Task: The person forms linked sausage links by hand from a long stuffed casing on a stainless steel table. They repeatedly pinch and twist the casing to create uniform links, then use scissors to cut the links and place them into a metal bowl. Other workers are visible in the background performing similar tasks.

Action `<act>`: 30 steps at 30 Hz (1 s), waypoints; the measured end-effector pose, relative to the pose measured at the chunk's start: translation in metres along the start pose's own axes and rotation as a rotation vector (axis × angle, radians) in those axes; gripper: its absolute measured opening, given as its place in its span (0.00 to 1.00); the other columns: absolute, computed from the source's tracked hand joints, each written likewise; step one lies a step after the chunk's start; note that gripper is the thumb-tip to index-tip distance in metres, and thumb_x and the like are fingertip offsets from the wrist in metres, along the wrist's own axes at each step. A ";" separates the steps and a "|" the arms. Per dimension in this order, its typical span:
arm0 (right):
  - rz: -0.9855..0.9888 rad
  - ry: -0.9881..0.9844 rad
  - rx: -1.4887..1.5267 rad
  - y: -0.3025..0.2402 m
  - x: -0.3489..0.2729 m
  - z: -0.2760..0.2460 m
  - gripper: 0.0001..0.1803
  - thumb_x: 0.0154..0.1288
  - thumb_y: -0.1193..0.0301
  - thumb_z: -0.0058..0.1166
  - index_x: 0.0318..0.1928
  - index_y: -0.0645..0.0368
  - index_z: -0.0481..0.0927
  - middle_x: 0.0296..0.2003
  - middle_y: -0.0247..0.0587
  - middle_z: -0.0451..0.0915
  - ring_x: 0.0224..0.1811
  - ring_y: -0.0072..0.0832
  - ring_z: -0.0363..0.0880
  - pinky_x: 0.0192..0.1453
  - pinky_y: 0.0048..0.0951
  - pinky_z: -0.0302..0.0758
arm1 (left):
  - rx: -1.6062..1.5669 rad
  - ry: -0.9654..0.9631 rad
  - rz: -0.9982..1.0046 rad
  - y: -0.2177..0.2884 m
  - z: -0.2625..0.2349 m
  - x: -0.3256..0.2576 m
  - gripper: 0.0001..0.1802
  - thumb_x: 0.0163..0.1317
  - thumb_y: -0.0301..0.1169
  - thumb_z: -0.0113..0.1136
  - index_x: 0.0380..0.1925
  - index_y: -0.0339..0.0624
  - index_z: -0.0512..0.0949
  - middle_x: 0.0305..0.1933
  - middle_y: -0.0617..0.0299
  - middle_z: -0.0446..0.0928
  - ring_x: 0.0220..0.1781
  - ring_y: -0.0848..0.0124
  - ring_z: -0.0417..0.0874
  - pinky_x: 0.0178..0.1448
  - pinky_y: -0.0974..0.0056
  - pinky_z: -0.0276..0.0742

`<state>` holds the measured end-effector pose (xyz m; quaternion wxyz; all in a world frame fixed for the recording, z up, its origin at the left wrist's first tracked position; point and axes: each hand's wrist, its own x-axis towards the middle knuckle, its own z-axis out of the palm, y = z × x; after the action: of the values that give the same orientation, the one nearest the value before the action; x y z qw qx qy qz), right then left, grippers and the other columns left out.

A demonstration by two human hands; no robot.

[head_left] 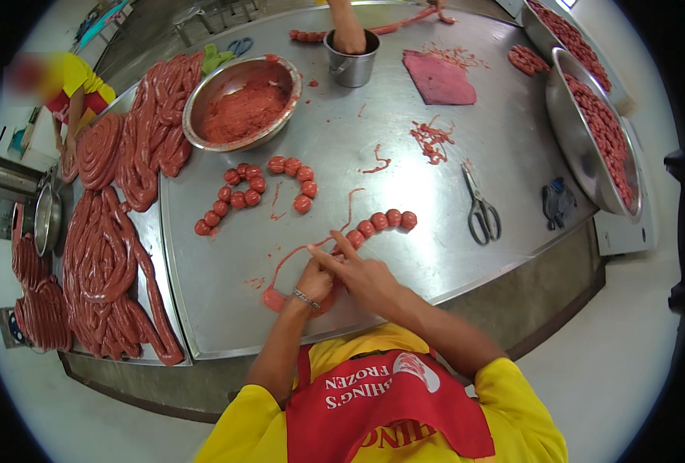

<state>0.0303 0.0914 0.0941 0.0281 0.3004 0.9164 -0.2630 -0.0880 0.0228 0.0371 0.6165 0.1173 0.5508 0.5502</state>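
Observation:
My left hand point(317, 279), with a bracelet at the wrist, is closed on a thin red string point(284, 257) at the near edge of the steel table. Close beside it, my right hand point(367, 279) has its index finger stretched out at the near end of a sausage chain point(378, 222) tied into small round links. Its other fingers are curled and partly hidden, so its hold is unclear. A length of untied sausage point(274, 299) lies beneath my wrists. Two more chains of tied sausage links point(238, 189) point(302, 181) rest farther left.
Scissors point(479, 212) and a dark crumpled item point(558, 203) lie to the right. A bowl of red meat mix point(280, 127) stands beyond, with sausage coils point(107, 270) at left and basins of links point(633, 204) at right. Another person's hand point(349, 37) reaches into a metal bucket point(354, 73).

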 end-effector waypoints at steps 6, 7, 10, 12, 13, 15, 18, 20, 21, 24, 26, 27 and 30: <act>-0.039 0.097 0.818 0.106 -0.117 -0.022 0.15 0.60 0.77 0.53 0.49 0.63 0.80 0.60 0.55 0.72 0.55 0.39 0.80 0.42 0.34 0.82 | 0.073 -0.266 -0.074 -0.003 -0.016 0.005 0.16 0.71 0.39 0.53 0.31 0.38 0.76 0.23 0.70 0.70 0.29 0.76 0.72 0.46 0.68 0.72; -0.144 0.349 1.096 0.110 -0.138 -0.039 0.12 0.62 0.77 0.51 0.46 0.63 0.82 0.57 0.52 0.75 0.52 0.36 0.81 0.42 0.32 0.81 | 0.050 -0.270 -0.088 -0.004 -0.013 0.003 0.16 0.71 0.39 0.53 0.31 0.38 0.76 0.22 0.70 0.69 0.29 0.76 0.71 0.47 0.67 0.72; -0.017 0.669 1.580 0.114 -0.192 -0.091 0.11 0.67 0.75 0.46 0.39 0.61 0.84 0.47 0.45 0.80 0.43 0.29 0.81 0.42 0.30 0.79 | -0.003 -0.273 -0.068 -0.004 -0.018 0.007 0.15 0.71 0.39 0.53 0.31 0.39 0.75 0.20 0.72 0.65 0.26 0.78 0.68 0.49 0.65 0.73; 0.458 0.522 1.196 0.124 -0.216 -0.069 0.12 0.69 0.73 0.47 0.39 0.60 0.84 0.41 0.43 0.81 0.36 0.27 0.79 0.39 0.30 0.78 | -0.037 -0.233 -0.123 -0.004 -0.018 0.012 0.14 0.72 0.38 0.50 0.31 0.39 0.74 0.18 0.73 0.63 0.22 0.78 0.66 0.46 0.67 0.73; 0.618 0.292 0.991 0.124 -0.229 -0.050 0.12 0.69 0.71 0.47 0.40 0.61 0.84 0.38 0.42 0.81 0.33 0.27 0.78 0.37 0.30 0.78 | -0.054 -0.210 -0.150 -0.004 -0.018 0.014 0.14 0.73 0.37 0.49 0.31 0.39 0.73 0.17 0.73 0.62 0.21 0.77 0.65 0.44 0.67 0.73; 0.696 -0.323 0.689 0.121 -0.252 -0.019 0.12 0.69 0.68 0.50 0.40 0.61 0.84 0.33 0.41 0.81 0.27 0.26 0.76 0.32 0.30 0.76 | -0.009 -0.231 -0.161 0.001 -0.015 0.018 0.14 0.73 0.38 0.49 0.32 0.39 0.73 0.17 0.73 0.61 0.19 0.78 0.64 0.44 0.67 0.73; 0.415 0.068 1.274 0.096 -0.270 -0.052 0.14 0.67 0.63 0.54 0.36 0.61 0.84 0.30 0.38 0.80 0.27 0.26 0.75 0.31 0.31 0.73 | 0.006 -0.253 -0.179 -0.003 -0.030 0.015 0.15 0.73 0.39 0.48 0.32 0.40 0.72 0.16 0.74 0.59 0.17 0.79 0.61 0.43 0.68 0.73; 0.383 0.265 1.417 0.137 -0.290 0.009 0.17 0.63 0.58 0.59 0.29 0.60 0.83 0.25 0.35 0.77 0.27 0.23 0.72 0.29 0.28 0.66 | 0.085 -0.276 -0.180 -0.001 -0.029 0.024 0.15 0.73 0.39 0.48 0.32 0.40 0.72 0.15 0.74 0.58 0.17 0.80 0.62 0.42 0.68 0.72; 0.684 0.182 1.068 0.166 -0.303 0.052 0.18 0.63 0.57 0.59 0.28 0.60 0.83 0.25 0.34 0.76 0.26 0.21 0.70 0.28 0.27 0.64 | 0.166 -0.254 -0.178 -0.003 -0.029 0.026 0.15 0.73 0.39 0.48 0.32 0.40 0.73 0.15 0.74 0.59 0.17 0.80 0.62 0.42 0.68 0.72; 1.109 0.104 0.876 0.187 -0.320 0.067 0.18 0.65 0.55 0.57 0.31 0.59 0.83 0.25 0.31 0.76 0.25 0.17 0.67 0.27 0.25 0.62 | 0.019 -0.325 -0.154 -0.009 -0.021 0.027 0.16 0.73 0.38 0.48 0.32 0.38 0.74 0.17 0.71 0.65 0.19 0.78 0.67 0.42 0.69 0.72; 1.126 0.270 0.951 0.195 -0.315 0.038 0.19 0.66 0.55 0.55 0.36 0.60 0.83 0.26 0.29 0.76 0.26 0.17 0.68 0.28 0.25 0.65 | -0.052 -0.354 -0.148 -0.014 -0.030 0.012 0.16 0.73 0.38 0.47 0.34 0.37 0.75 0.19 0.68 0.70 0.23 0.77 0.71 0.43 0.69 0.73; 1.105 0.287 0.823 0.191 -0.292 0.009 0.19 0.66 0.56 0.54 0.42 0.61 0.82 0.28 0.30 0.77 0.28 0.18 0.70 0.29 0.25 0.67 | -0.010 -0.363 -0.125 -0.013 -0.029 0.008 0.16 0.73 0.38 0.47 0.35 0.37 0.76 0.21 0.67 0.72 0.25 0.76 0.73 0.44 0.69 0.73; 0.471 0.472 0.182 0.249 -0.235 -0.028 0.17 0.66 0.71 0.48 0.54 0.62 0.78 0.42 0.50 0.80 0.41 0.39 0.79 0.44 0.37 0.75 | 0.126 -0.453 -0.088 0.001 -0.014 -0.002 0.15 0.73 0.37 0.47 0.38 0.35 0.76 0.27 0.64 0.76 0.31 0.76 0.75 0.46 0.70 0.73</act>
<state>0.3665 0.1488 0.0520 -0.1515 0.5573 0.7761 -0.2533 -0.0994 0.0155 0.0342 0.7392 0.2520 0.4361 0.4470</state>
